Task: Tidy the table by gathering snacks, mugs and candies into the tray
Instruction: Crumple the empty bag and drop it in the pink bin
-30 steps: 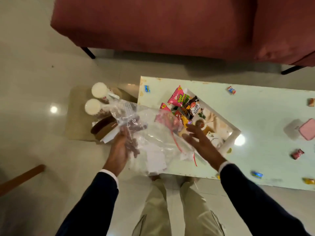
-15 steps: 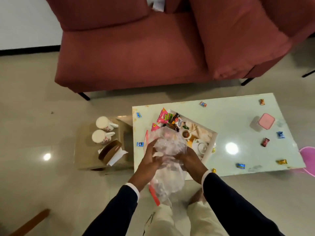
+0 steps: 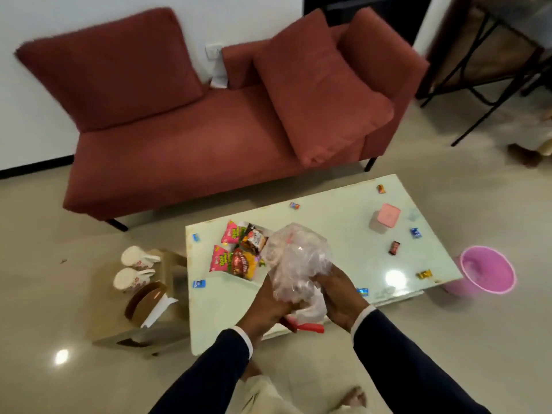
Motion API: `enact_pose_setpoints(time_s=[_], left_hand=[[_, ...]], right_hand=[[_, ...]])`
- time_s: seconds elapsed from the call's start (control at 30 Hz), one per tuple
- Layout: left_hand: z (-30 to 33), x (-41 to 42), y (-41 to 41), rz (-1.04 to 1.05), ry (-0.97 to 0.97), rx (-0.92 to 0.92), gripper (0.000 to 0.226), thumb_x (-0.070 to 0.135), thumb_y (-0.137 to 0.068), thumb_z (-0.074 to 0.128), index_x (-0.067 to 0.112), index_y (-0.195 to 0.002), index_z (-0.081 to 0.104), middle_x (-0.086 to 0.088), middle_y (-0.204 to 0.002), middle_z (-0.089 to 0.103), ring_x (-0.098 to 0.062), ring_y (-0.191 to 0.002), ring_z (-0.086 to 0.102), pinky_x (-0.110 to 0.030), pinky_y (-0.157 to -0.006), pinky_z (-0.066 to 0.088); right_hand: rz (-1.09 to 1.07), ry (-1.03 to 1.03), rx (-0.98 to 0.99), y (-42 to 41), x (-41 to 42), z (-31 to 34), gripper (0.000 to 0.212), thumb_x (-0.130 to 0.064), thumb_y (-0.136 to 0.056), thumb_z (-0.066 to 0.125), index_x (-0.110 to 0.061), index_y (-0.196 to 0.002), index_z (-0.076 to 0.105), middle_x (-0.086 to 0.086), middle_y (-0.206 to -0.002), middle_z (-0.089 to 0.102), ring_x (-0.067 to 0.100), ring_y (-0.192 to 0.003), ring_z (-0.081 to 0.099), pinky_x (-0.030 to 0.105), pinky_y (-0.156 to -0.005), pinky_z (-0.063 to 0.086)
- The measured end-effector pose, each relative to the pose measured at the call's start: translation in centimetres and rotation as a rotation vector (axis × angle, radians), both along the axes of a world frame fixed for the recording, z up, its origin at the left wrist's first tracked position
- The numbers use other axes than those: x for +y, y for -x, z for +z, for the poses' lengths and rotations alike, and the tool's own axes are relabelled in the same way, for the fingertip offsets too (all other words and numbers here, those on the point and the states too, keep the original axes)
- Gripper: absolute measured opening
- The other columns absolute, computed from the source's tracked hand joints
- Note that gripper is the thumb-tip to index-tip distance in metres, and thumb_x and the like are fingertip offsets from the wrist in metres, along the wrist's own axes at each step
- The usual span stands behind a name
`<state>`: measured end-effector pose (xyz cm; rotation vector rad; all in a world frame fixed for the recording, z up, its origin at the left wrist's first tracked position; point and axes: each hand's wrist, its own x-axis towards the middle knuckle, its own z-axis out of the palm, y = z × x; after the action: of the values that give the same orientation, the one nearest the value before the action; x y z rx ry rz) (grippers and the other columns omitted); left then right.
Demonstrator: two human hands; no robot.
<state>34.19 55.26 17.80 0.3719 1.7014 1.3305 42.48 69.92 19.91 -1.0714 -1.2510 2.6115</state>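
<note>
Both hands crumple a clear plastic bag [image 3: 297, 258] with a red strip over the near edge of the pale table [image 3: 337, 222]. My left hand [image 3: 268, 309] grips its lower left side; my right hand [image 3: 337, 294] squeezes it from the right. Behind the bag, the white tray [image 3: 236, 277] holds colourful snack packets [image 3: 239, 252]; the bag hides most of it. Loose candies lie about the tabletop: a blue one [image 3: 199, 283], a dark red one [image 3: 394, 248], a yellow one [image 3: 424, 274]. Two white mugs [image 3: 136, 267] stand on a low side stand at the left.
A pink-lidded container [image 3: 385, 218] sits on the table's far right. A pink bucket [image 3: 485, 270] stands on the floor beyond the table's right end. A red sofa [image 3: 209, 121] runs behind the table. A brown paper holder [image 3: 146, 303] rests beside the mugs.
The view has tilted up, showing the whole sofa. The bag, spread wide a second ago, is now bunched into a ball between both hands, further right over the table.
</note>
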Motion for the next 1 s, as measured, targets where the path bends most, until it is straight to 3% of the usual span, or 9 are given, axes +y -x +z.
enact_pose_setpoints(time_s=[0.1, 0.27, 0.37, 0.47, 0.6, 0.67, 0.8, 0.87, 1.0], left_hand=[[0.6, 4.6, -4.7, 0.04, 0.044, 0.062, 0.042, 0.014, -0.071, 0.077, 0.035, -0.106, 0.072, 0.001, -0.092, 0.078, -0.016, -0.079, 0.074, -0.028, -0.058, 0.057], [2.1, 12.0, -9.5, 0.06, 0.156, -0.022, 0.042, 0.017, -0.063, 0.065, 0.015, -0.105, 0.074, -0.008, -0.07, 0.07, -0.024, -0.049, 0.059, -0.034, -0.056, 0.05], [3.2, 16.4, -12.8, -0.21, 0.137, 0.015, 0.032, 0.024, -0.072, 0.073, 0.022, -0.104, 0.077, -0.013, -0.073, 0.07, -0.032, -0.058, 0.063, -0.041, -0.064, 0.051], [3.8, 20.8, -16.0, -0.526, 0.045, 0.135, 0.03, 0.022, -0.076, 0.069, 0.022, -0.104, 0.078, -0.009, -0.099, 0.079, -0.03, -0.096, 0.074, -0.043, -0.088, 0.057], [3.5, 25.1, -17.0, -0.671, 0.009, 0.257, 0.025, 0.027, -0.076, 0.073, 0.032, -0.1, 0.073, 0.016, -0.096, 0.078, -0.002, -0.094, 0.072, -0.024, -0.087, 0.054], [2.1, 26.9, -17.2, -0.603, -0.017, 0.287, 0.034, 0.027, -0.082, 0.077, 0.033, -0.115, 0.07, 0.008, -0.111, 0.076, -0.012, -0.106, 0.071, -0.032, -0.093, 0.056], [-0.2, 31.2, -17.5, -0.325, -0.141, 0.303, 0.068, 0.036, -0.077, 0.086, 0.051, -0.133, 0.051, 0.024, -0.14, 0.055, -0.002, -0.128, 0.056, -0.026, -0.093, 0.053], [-0.9, 33.9, -17.8, -0.381, -0.12, 0.264, 0.092, 0.057, -0.064, 0.088, 0.053, -0.142, 0.04, 0.025, -0.151, 0.042, 0.004, -0.136, 0.045, -0.028, -0.102, 0.047], [-3.0, 40.9, -20.7, -0.657, -0.032, -0.01, 0.116, 0.057, -0.057, 0.089, 0.033, -0.154, 0.029, -0.002, -0.157, 0.038, -0.02, -0.142, 0.045, -0.045, -0.114, 0.044]], right_hand=[[-0.028, -0.307, -0.179, -7.4, 5.4, 0.9, 0.054, -0.007, -0.085, 0.076, -0.013, -0.13, 0.047, 0.016, -0.125, 0.06, 0.017, -0.085, 0.068, 0.03, -0.064, 0.057], [-0.141, -0.888, -0.114, -19.1, 13.0, 3.1, 0.078, -0.033, -0.082, 0.081, -0.036, -0.146, 0.036, -0.009, -0.147, 0.044, 0.013, -0.13, 0.05, 0.029, -0.1, 0.048], [0.239, -1.239, -0.056, -21.7, 15.0, 4.4, 0.109, -0.069, -0.07, 0.075, -0.047, -0.156, 0.011, -0.017, -0.165, 0.013, 0.008, -0.153, 0.014, 0.032, -0.121, 0.021], [0.429, -1.24, -0.116, -22.4, 17.0, 3.9, 0.124, -0.063, -0.065, 0.082, -0.046, -0.157, 0.001, -0.015, -0.168, 0.002, 0.003, -0.149, 0.006, 0.03, -0.118, 0.014], [0.409, -0.999, -0.243, -24.1, 20.9, 2.1, 0.096, -0.048, -0.065, 0.087, -0.038, -0.144, 0.035, -0.021, -0.123, 0.053, -0.003, -0.112, 0.05, 0.0, -0.081, 0.038], [0.323, -0.979, -0.339, -25.3, 23.3, 1.0, 0.078, -0.045, -0.069, 0.085, -0.031, -0.136, 0.047, -0.015, -0.114, 0.06, 0.008, -0.101, 0.057, 0.005, -0.07, 0.04], [0.225, -0.975, -0.596, -28.8, 29.8, -0.8, 0.079, -0.039, -0.079, 0.081, -0.019, -0.147, 0.047, 0.003, -0.139, 0.06, 0.023, -0.121, 0.059, 0.033, -0.102, 0.049], [0.347, -0.972, -0.576, -29.8, 32.1, -1.1, 0.069, -0.041, -0.08, 0.08, -0.019, -0.141, 0.054, 0.002, -0.134, 0.063, 0.024, -0.119, 0.061, 0.04, -0.105, 0.05], [0.341, -1.039, -0.372, -29.5, 35.9, -1.6, 0.036, -0.022, -0.081, 0.079, -0.013, -0.111, 0.063, 0.003, -0.111, 0.061, 0.022, -0.099, 0.06, 0.042, -0.09, 0.053]])
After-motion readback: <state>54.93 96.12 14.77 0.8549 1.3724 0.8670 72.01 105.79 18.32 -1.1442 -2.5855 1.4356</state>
